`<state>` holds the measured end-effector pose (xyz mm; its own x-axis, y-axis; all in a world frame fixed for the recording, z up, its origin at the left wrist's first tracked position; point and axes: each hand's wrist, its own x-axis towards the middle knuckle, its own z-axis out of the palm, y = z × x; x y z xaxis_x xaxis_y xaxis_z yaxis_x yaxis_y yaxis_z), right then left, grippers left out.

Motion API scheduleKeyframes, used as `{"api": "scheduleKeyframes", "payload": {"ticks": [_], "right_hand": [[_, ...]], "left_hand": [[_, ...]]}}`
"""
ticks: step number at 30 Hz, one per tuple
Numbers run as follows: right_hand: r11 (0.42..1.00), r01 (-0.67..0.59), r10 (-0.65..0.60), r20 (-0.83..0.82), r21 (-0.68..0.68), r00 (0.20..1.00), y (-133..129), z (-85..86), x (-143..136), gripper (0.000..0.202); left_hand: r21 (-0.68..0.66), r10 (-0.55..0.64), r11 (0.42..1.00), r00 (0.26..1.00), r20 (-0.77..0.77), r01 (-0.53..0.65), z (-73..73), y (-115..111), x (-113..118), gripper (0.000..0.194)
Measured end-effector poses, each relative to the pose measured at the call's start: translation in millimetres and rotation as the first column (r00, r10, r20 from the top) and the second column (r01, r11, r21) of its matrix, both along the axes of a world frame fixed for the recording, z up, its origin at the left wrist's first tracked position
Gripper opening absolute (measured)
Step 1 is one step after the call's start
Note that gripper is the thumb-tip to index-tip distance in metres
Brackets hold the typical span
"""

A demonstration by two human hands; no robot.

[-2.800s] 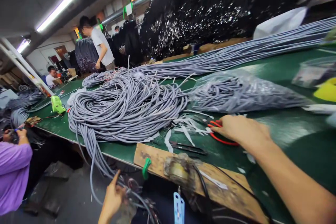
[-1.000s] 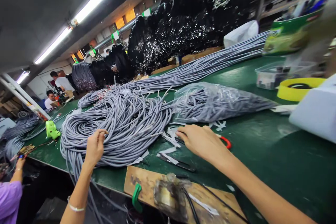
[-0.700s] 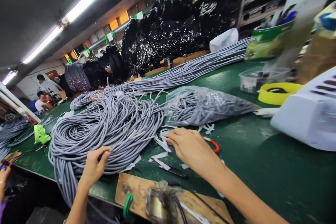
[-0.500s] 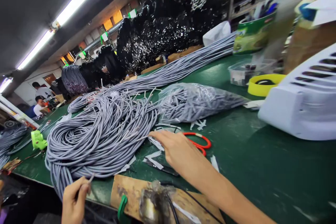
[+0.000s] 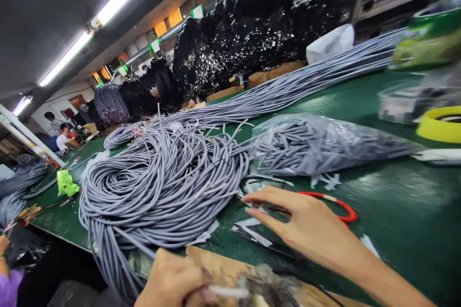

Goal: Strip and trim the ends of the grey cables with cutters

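Note:
My left hand (image 5: pixel 176 278), low in the view, is closed around a grey cable, whose pale end (image 5: pixel 230 291) sticks out to the right, blurred. My right hand (image 5: pixel 298 216) reaches in from the right with thumb and forefinger apart; I see nothing gripped between them. Its fingertips are beside the right edge of a big coil of grey cables (image 5: pixel 144 192). Partly behind that hand lie scissors with a red handle (image 5: pixel 351 210). Under the left hand's cable end is a wooden board (image 5: pixel 209 259) carrying a blurred fixture (image 5: pixel 266 283).
A clear bag of short grey cable pieces (image 5: pixel 306 146) lies beyond my right hand. Long grey cables (image 5: pixel 306 79) stretch across the green table (image 5: pixel 406 201). White scraps (image 5: pixel 252 232), a yellow tape roll (image 5: pixel 441 124) and a small green fan (image 5: pixel 66 183) are around. People sit far left.
My left hand has moved right, bringing the cable end over the wooden board. My right hand's thumb and forefinger have come apart. The view has shifted, so the table's things appear farther right.

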<state>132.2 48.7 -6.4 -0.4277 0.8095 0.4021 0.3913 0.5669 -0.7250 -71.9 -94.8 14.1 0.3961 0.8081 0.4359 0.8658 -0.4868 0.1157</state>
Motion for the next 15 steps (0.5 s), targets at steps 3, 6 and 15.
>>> {"api": "scheduleKeyframes", "payload": {"ticks": [3,6,15], "right_hand": [[0.882,-0.309,0.295,-0.095,-0.357,0.951,-2,7.9,-11,0.040],[0.833,-0.304,0.220,-0.228,-0.462,0.949,-4,16.0,-30,0.039],[0.840,-0.208,0.057,-0.301,-0.500,0.952,15,-14.0,-76,0.046]], "left_hand": [[-0.198,0.014,0.980,0.996,0.087,0.004,11.4,50,1,0.039],[-0.231,0.046,0.973,0.986,0.158,-0.009,9.7,86,-2,0.034],[-0.264,0.040,0.965,0.983,0.180,0.009,-12.6,88,-10,0.022]]}}
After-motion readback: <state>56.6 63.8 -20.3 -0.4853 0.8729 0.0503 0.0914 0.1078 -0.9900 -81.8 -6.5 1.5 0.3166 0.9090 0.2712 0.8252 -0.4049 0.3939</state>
